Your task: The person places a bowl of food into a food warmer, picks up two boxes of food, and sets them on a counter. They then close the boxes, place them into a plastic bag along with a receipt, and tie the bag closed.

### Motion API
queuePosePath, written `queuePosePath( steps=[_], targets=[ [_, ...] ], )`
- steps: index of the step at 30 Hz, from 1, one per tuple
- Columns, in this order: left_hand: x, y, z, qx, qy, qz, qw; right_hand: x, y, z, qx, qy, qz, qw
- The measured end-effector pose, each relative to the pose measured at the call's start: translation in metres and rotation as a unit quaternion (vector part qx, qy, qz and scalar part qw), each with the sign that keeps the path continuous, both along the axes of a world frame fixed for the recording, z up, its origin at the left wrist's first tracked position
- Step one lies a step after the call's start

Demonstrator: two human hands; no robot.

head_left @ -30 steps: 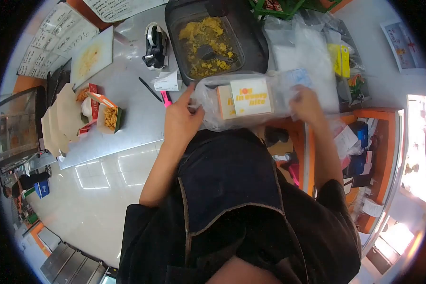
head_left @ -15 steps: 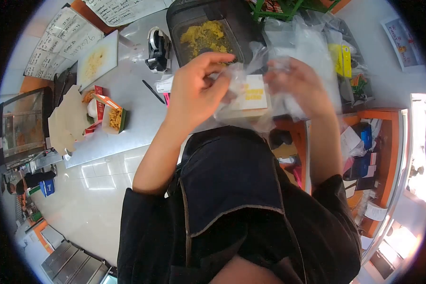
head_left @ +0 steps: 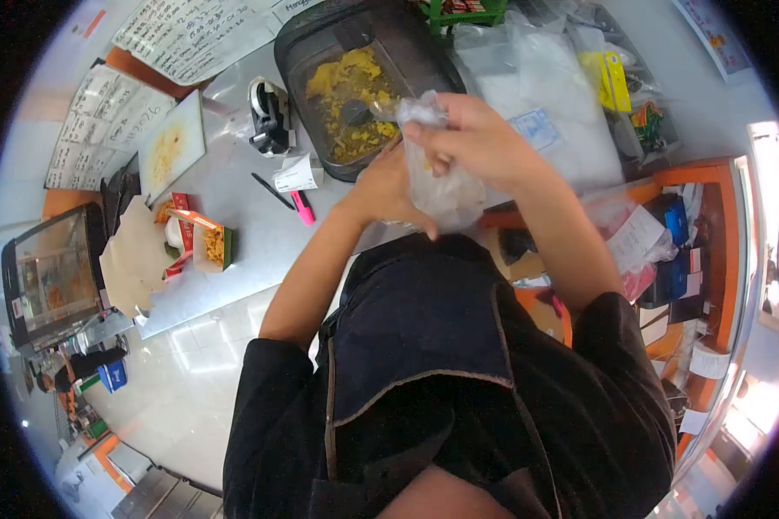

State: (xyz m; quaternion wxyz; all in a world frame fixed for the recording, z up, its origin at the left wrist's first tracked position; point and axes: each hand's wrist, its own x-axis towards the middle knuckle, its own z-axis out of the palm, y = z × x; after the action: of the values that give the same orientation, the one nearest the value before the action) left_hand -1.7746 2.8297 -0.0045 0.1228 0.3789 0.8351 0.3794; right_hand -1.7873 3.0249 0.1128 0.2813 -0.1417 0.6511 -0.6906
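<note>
Gathered upward since earlier, plastic bag (head_left: pixel 446 186) at the counter's (head_left: pixel 255 227) front edge, its neck pinched closed in right hand (head_left: pixel 469 138), left hand (head_left: pixel 389 189) loosely spread against its side.

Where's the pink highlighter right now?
In the head view, the pink highlighter lies on the counter, left of the bagged box, beside the black pen.

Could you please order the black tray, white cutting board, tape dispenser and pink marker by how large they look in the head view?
1. black tray, largest
2. white cutting board
3. tape dispenser
4. pink marker, smallest
</note>
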Motion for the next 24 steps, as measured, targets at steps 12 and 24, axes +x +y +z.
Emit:
queuePosePath(
  steps=[12, 24],
  targets=[
    [-0.003, 0.019, 0.003, -0.093, -0.007, 0.030, 0.995, -0.009, 0.021, -0.010, 0.000, -0.017, 0.063, 0.998],
    [0.016, 0.026, -0.008, -0.161, -0.018, -0.073, 0.984, 0.020, 0.006, -0.043, -0.010, 0.151, -0.091, 0.984]
  ],
)
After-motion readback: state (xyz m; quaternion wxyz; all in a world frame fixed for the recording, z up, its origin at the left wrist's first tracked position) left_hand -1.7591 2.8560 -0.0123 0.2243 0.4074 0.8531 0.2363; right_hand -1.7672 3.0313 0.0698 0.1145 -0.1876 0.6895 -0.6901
